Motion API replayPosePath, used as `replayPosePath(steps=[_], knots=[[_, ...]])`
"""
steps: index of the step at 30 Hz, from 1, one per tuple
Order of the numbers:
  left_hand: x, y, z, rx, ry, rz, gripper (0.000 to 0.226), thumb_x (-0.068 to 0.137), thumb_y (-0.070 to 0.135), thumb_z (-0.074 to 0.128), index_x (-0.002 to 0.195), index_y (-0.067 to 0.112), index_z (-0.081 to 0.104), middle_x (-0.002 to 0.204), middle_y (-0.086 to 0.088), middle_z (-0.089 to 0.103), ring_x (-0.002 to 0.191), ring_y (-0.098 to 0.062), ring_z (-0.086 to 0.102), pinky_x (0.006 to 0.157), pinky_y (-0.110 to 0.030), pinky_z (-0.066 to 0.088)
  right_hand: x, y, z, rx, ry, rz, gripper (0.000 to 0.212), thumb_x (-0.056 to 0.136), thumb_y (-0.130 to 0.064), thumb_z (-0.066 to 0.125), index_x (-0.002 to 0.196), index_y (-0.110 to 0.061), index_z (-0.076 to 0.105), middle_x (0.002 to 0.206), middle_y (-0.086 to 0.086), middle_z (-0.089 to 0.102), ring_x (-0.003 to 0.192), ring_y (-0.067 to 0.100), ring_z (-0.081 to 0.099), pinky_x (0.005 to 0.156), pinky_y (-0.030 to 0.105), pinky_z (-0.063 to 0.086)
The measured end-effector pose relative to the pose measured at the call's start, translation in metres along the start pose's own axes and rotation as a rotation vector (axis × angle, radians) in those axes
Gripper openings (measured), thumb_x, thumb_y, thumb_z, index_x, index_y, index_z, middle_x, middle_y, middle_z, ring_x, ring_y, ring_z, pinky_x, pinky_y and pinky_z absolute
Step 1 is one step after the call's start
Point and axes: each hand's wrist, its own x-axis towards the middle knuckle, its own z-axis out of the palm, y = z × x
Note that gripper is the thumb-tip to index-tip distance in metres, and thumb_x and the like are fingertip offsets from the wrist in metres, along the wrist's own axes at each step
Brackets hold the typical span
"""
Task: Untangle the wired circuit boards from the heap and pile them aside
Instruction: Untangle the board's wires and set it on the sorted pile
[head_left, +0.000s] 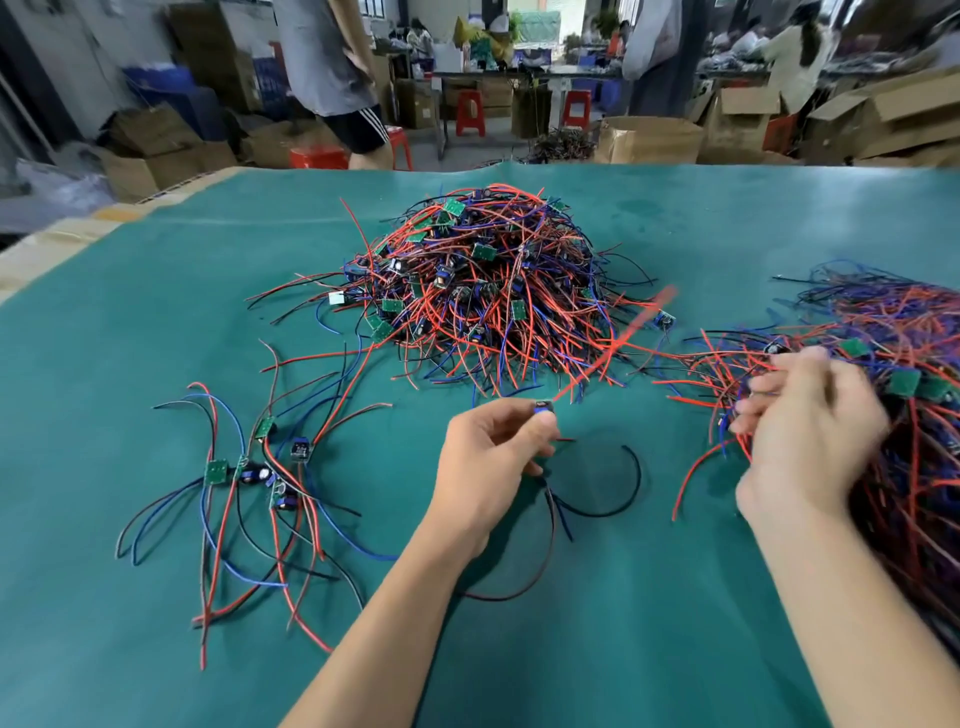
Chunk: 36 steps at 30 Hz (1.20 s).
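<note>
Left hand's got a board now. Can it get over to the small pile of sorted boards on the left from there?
Probably yes. The left hand pinches a board over bare green mat, and nothing stands between it and the small pile. Only the board's trailing wires might snag.

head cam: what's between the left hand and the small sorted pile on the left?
Head view: mostly bare green mat between left hand and the small pile; only the pile's trailing wire ends stray into it.
</note>
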Motion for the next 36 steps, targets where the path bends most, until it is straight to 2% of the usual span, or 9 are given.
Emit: replayPosePath(steps=[6, 12, 15, 20, 22, 25, 28, 31, 36], knots=[[-0.003, -0.003, -0.001, 0.13, -0.127, 0.081, 0.018, 0.094, 0.007, 0.064, 0.107, 0.012, 0.075, 0.089, 0.0, 0.076, 0.073, -0.004, 0.062, 0.066, -0.019, 0.048, -0.076, 0.005, 0.026, -0.494, -0.811, -0.221, 0.023, 0.086, -0.048, 0.07, 0.096, -0.028, 0.071, 0.079, -0.021, 0.073, 0.075, -0.002, 0.066, 0.071, 0.014, 0.049], [0.0, -0.009, 0.002, 0.191, -0.099, 0.007, 0.031, 0.085, 0.011, 0.069, 0.116, 0.016, 0.07, 0.104, 0.004, 0.076, 0.093, -0.014, 0.071, 0.083, -0.033, 0.055, -0.032, -0.01, 0.009, -0.629, -0.601, -0.285, 0.027, 0.095, -0.035, 0.065, 0.083, -0.013, 0.075, 0.073, 0.004, 0.074, 0.073, 0.028, 0.073, 0.069, 0.046, 0.06], [0.001, -0.01, 0.001, 0.188, -0.091, 0.008, 0.019, 0.084, 0.01, 0.066, 0.099, 0.02, 0.072, 0.093, 0.003, 0.077, 0.086, -0.014, 0.071, 0.073, -0.025, 0.053, 0.012, -0.033, -0.012, -0.895, -0.321, -0.439, 0.045, 0.086, -0.055, 0.055, 0.091, -0.017, 0.078, 0.079, 0.01, 0.076, 0.078, 0.037, 0.072, 0.067, 0.036, 0.052], [0.001, -0.011, 0.003, 0.233, -0.078, 0.014, 0.014, 0.083, 0.014, 0.065, 0.093, 0.019, 0.073, 0.089, 0.001, 0.077, 0.084, -0.019, 0.071, 0.073, -0.031, 0.056, 0.055, -0.069, -0.026, -1.006, -0.153, -0.284, 0.061, 0.071, -0.042, 0.052, 0.124, -0.014, 0.067, 0.117, 0.021, 0.071, 0.11, 0.044, 0.064, 0.101, 0.056, 0.05], [0.002, -0.011, 0.003, 0.26, -0.073, 0.027, 0.015, 0.083, 0.015, 0.064, 0.094, 0.018, 0.074, 0.088, 0.002, 0.076, 0.083, -0.018, 0.071, 0.077, -0.037, 0.058, 0.034, -0.075, -0.005, -0.992, -0.245, -0.403, 0.051, 0.072, -0.035, 0.052, 0.116, -0.017, 0.072, 0.106, 0.01, 0.076, 0.1, 0.036, 0.069, 0.096, 0.047, 0.054], [0.003, -0.011, 0.002, 0.248, -0.036, 0.019, 0.017, 0.079, 0.018, 0.062, 0.091, 0.018, 0.074, 0.083, 0.001, 0.075, 0.077, -0.016, 0.069, 0.074, -0.037, 0.058, -0.013, -0.062, 0.047, -0.975, -0.709, -0.432, 0.026, 0.079, -0.023, 0.062, 0.098, -0.025, 0.079, 0.091, -0.004, 0.079, 0.091, 0.027, 0.072, 0.083, 0.036, 0.056], [0.001, -0.011, 0.002, 0.237, -0.031, 0.024, 0.016, 0.078, 0.016, 0.061, 0.088, 0.019, 0.073, 0.079, 0.0, 0.075, 0.07, -0.015, 0.068, 0.066, -0.033, 0.056, -0.03, -0.034, 0.102, -1.005, -0.992, -0.406, 0.033, 0.09, -0.018, 0.062, 0.121, -0.026, 0.069, 0.103, -0.002, 0.077, 0.11, 0.03, 0.066, 0.095, 0.043, 0.054], [0.002, -0.01, 0.003, 0.258, -0.021, 0.02, 0.019, 0.074, 0.021, 0.058, 0.086, 0.019, 0.072, 0.079, -0.002, 0.075, 0.071, -0.02, 0.069, 0.068, -0.036, 0.058, -0.024, -0.016, 0.146, -1.09, -1.012, -0.402, 0.042, 0.097, -0.028, 0.06, 0.138, -0.028, 0.053, 0.127, 0.011, 0.066, 0.122, 0.038, 0.059, 0.097, 0.046, 0.051], [0.003, -0.009, 0.003, 0.283, -0.017, 0.027, 0.021, 0.072, 0.022, 0.056, 0.086, 0.017, 0.072, 0.079, -0.004, 0.074, 0.073, -0.025, 0.069, 0.072, -0.044, 0.058, -0.014, 0.008, 0.177, -1.222, -0.853, -0.425, 0.032, 0.098, -0.038, 0.062, 0.125, -0.021, 0.057, 0.13, 0.016, 0.058, 0.115, 0.042, 0.06, 0.077, 0.04, 0.041]])
